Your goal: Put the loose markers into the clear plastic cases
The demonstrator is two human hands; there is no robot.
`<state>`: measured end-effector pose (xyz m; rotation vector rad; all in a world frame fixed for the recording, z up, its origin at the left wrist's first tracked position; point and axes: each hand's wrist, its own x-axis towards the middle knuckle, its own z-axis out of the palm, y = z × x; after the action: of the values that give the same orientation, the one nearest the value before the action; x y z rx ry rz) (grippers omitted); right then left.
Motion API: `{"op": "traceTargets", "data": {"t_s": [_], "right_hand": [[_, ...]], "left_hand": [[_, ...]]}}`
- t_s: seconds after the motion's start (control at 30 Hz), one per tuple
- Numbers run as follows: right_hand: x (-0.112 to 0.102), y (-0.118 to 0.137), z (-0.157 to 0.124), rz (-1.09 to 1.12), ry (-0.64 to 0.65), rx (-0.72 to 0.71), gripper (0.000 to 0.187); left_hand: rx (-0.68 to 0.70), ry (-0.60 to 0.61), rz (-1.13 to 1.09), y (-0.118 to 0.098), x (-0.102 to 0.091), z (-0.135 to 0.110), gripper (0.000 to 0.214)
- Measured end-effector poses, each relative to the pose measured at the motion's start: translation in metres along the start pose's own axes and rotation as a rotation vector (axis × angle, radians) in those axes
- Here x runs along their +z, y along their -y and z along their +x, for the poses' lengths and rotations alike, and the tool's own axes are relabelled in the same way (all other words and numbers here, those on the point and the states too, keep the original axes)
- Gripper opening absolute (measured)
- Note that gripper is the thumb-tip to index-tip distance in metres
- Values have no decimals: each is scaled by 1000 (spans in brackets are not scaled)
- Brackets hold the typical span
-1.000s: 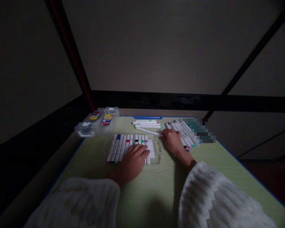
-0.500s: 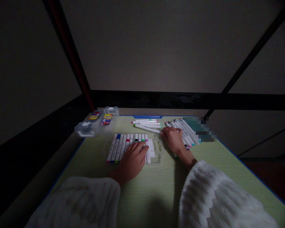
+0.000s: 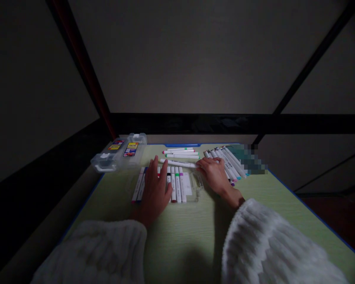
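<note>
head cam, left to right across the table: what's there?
Clear plastic case → left hand flat on the row of markers → right hand on a single marker → fanned markers.

No text, number or brand can be read. The clear plastic case (image 3: 118,156) at the left of the frame's middle carries two coloured labels on its lid: a left-hand label (image 3: 114,146) with red, yellow and dark bands, and a right-hand label (image 3: 131,149) with yellow at the top and red lower down. Printing stands on both, but the dim light and small scale leave it illegible. The white marker pens with coloured caps (image 3: 177,185) lying in a row at the centre of the frame bear faint dark marks along their barrels, likewise too small to read. A pixelated patch (image 3: 250,159) right of centre hides whatever stands there.
</note>
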<state>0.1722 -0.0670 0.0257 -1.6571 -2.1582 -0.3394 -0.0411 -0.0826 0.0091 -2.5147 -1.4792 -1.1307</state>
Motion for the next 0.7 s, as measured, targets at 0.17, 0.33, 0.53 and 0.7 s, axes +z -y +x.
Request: {"op": "traceTargets", "data": {"t_s": [0.17,0.33,0.53,0.7], "right_hand": [[-3,1,0,11,6,-6,13],[-4,2,0,31,18,-44,14],[-5,6,-1,31,7,-80,14],[-4,5,-1,39,-16,-117,15]], "left_hand": [[-101,-82,-167,6,3,3,77],[-279,-114,-343,13,7,7,75],[-432,-71,-561,31,20,5,63],[-433,-92,-611,32,19,6,60]]}}
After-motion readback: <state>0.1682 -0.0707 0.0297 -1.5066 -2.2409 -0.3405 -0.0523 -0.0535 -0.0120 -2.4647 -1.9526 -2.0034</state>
